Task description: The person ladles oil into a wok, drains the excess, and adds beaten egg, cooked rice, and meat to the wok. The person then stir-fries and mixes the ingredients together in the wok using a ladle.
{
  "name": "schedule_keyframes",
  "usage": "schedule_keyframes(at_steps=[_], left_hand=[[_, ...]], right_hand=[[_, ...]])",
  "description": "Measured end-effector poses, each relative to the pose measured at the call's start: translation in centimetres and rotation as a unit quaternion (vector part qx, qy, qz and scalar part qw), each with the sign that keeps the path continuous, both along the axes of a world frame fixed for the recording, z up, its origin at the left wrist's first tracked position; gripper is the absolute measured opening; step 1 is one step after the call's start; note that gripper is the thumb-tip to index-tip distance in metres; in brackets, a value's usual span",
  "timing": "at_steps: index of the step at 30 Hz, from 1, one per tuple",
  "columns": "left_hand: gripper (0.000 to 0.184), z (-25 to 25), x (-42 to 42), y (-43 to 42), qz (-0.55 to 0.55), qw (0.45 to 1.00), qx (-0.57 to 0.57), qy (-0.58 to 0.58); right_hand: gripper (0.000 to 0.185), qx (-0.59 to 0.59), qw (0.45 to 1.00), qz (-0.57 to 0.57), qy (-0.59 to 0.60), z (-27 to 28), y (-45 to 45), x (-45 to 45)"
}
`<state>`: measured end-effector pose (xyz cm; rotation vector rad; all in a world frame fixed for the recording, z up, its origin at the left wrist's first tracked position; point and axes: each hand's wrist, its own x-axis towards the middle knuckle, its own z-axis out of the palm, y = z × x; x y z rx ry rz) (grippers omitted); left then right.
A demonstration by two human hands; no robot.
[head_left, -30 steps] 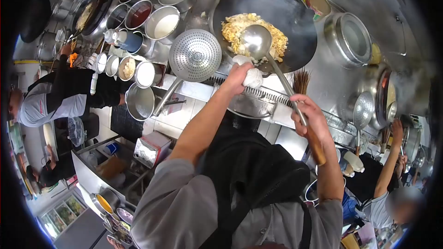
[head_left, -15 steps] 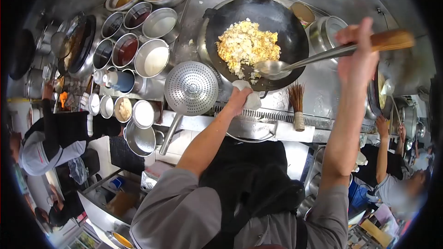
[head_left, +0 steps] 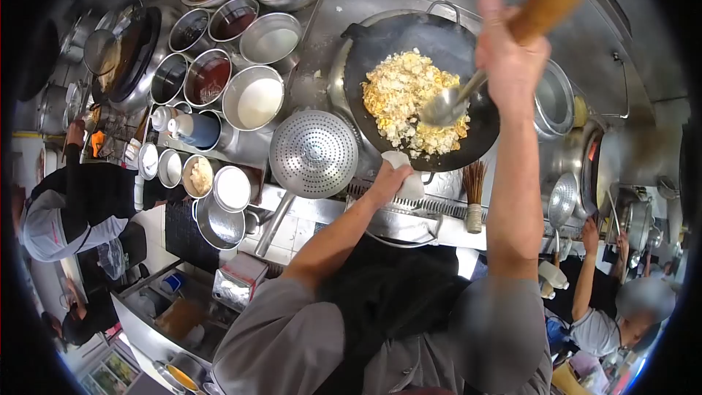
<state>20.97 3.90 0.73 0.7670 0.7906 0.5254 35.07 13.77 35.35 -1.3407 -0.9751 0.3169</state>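
A black wok (head_left: 479,124) stands on the stove in front of me, holding a heap of fried rice (head_left: 398,91) with yellow egg-like bits. My left hand (head_left: 389,181) is closed on a folded white cloth (head_left: 406,177) at the wok's near rim, by a small loop handle; how firmly it grips the rim is hidden. Above the wok's right side, my right hand (head_left: 512,58) is wrapped around a metal ladle (head_left: 443,108) with a wooden handle. Its bowl rests on or just over the rice, and the handle end is blurred.
Left of the wok lies a perforated strainer (head_left: 314,153). Beyond it are metal pots of sauces and white powder (head_left: 253,97). A bamboo brush (head_left: 474,197) sits at the stove's front edge. Co-workers stand at far left (head_left: 55,223) and far right (head_left: 596,329).
My right hand has moved left, tilting the ladle steeper and bringing its bowl from the near edge of the rice up over it. The rice is more spread out. My left hand keeps its hold.
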Motion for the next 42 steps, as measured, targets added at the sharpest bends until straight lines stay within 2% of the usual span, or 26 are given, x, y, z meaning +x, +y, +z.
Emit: schedule_keyframes(at_steps=[1,2,4,6,8,11,12,15,17,18,20,21,22,23,25,26,27,29,31,33,34,36,37,39,41,42], left_hand=[[0.042,-0.1,-0.1,-0.1,-0.006,1.0,-0.003,-0.005],[0.042,-0.4,0.0,-0.1,-0.01,1.0,-0.005,-0.011],[0.042,-0.6,0.0,-0.2,0.0,1.0,-0.019,-0.016],[0.041,-0.4,0.4,-0.5,0.035,0.998,-0.043,-0.017],[0.041,-0.9,0.5,-0.5,0.029,0.999,-0.02,-0.031],[0.035,-1.3,0.3,-0.2,0.02,0.998,0.014,-0.053],[0.035,-1.8,0.4,-0.4,0.027,0.998,0.009,-0.058],[0.038,-4.9,2.2,-0.5,0.04,0.99,0.026,-0.132],[0.039,-2.4,1.1,-0.2,0.019,0.997,-0.009,-0.08],[0.039,-0.8,0.5,0.0,0.006,0.999,-0.013,-0.036],[0.041,-1.6,-0.6,0.1,-0.045,0.997,0.069,-0.001],[0.042,-2.0,-0.2,0.8,-0.065,0.991,0.115,0.013],[0.041,-0.8,0.7,0.0,0.047,0.997,0.009,-0.067],[0.04,-0.5,0.9,0.2,0.041,0.997,-0.009,-0.061],[0.04,-0.3,0.6,0.2,0.018,0.998,-0.044,-0.045],[0.037,-1.9,1.1,-0.1,0.044,0.999,-0.017,0.01],[0.038,-1.5,1.1,0.1,0.033,0.999,-0.036,0.012],[0.039,0.0,0.5,0.5,0.006,0.997,-0.077,0.021],[0.043,0.8,0.5,0.7,0.019,0.997,-0.071,0.024],[0.045,1.2,0.4,0.7,0.011,0.997,-0.069,0.04],[0.051,2.9,0.0,1.3,-0.035,0.991,-0.119,0.045],[0.055,2.1,0.1,1.5,-0.041,0.991,-0.115,0.064],[0.057,1.8,0.1,1.3,-0.044,0.99,-0.114,0.072],[0.058,3.0,0.0,1.0,-0.032,0.987,-0.132,0.089],[0.058,3.7,0.3,1.6,-0.022,0.987,-0.132,0.087],[0.057,3.5,0.2,1.5,-0.022,0.988,-0.128,0.082]], right_hand=[[0.04,0.051,0.999,0.003,0.005,0.2,-0.1,0.2],[0.039,0.084,0.994,0.025,0.069,-0.5,0.0,0.4],[0.04,0.003,0.996,0.078,0.042,-5.4,1.6,0.2],[0.039,-0.099,0.988,0.114,-0.019,-5.3,2.7,-1.5],[0.037,-0.202,0.963,0.162,-0.074,-3.9,3.0,-3.1],[0.043,-0.124,0.967,0.153,-0.161,-0.9,0.2,-5.7],[0.04,-0.085,0.944,0.172,-0.269,-1.1,-1.4,-5.1],[0.028,-0.089,0.927,0.27,-0.244,-4.1,-6.2,-6.1],[0.032,-0.143,0.922,0.238,-0.272,-9.3,-6.0,-3.4],[0.035,-0.129,0.947,0.188,-0.226,-8.7,-5.0,-2.4],[0.044,-0.168,0.943,0.072,-0.278,-5.7,-5.8,-1.4],[0.043,-0.122,0.967,0.069,-0.213,-5.1,-8.0,-1.6],[0.042,-0.076,0.983,0.072,-0.149,-4.5,-10.8,-2.1],[0.041,-0.035,0.994,0.074,-0.078,-4.3,-12.4,-2.4],[0.039,-0.001,0.996,-0.014,-0.082,-10.8,-12.3,-1.1],[0.038,0.023,0.994,-0.059,-0.086,-13.6,-11.5,-0.1],[0.039,-0.001,0.997,-0.036,-0.072,-13.9,-10.5,2.1],[0.041,-0.059,0.993,-0.097,-0.014,-8.7,-8.8,3.5],[0.041,0.038,0.991,-0.072,0.109,-4.6,-11.5,5.6],[0.035,0.104,0.98,-0.163,0.034,-5.3,-13.2,7.1],[0.035,0.133,0.983,-0.087,0.095,-10.3,-12.6,9.8],[0.034,0.151,0.975,-0.118,0.11,-13.9,-8.7,7.1],[0.036,0.132,0.976,-0.043,0.169,-11.9,-7.8,6.0],[0.039,0.09,0.982,-0.077,0.149,-9.2,-6.3,7.7],[0.043,0.114,0.979,-0.133,0.104,-4.8,-7.6,10.1],[0.042,0.124,0.967,-0.183,0.128,-4.1,-7.4,11.1]])
